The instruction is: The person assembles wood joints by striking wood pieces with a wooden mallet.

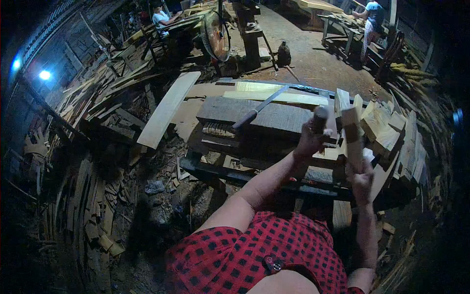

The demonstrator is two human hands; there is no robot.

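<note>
My left hand (312,141) is closed around a dark, round-ended handle (320,116) standing upright above the workbench. The lower end of that tool is hidden. To its right, my right hand (361,181) grips a long wooden block (351,137), which stands tilted upward and is slightly blurred. The block and the handle are close together but look apart. Left of my hands, a long narrow-bladed tool (247,119) with a dark handle lies across a thick grey timber (281,117).
Cut wood blocks (384,130) are stacked at the bench's right. A pale plank (171,108) leans at the left. Scrap wood (88,206) covers the floor. Farther off stand a large fan (215,36), a dark jug (284,53) and two people, left and right.
</note>
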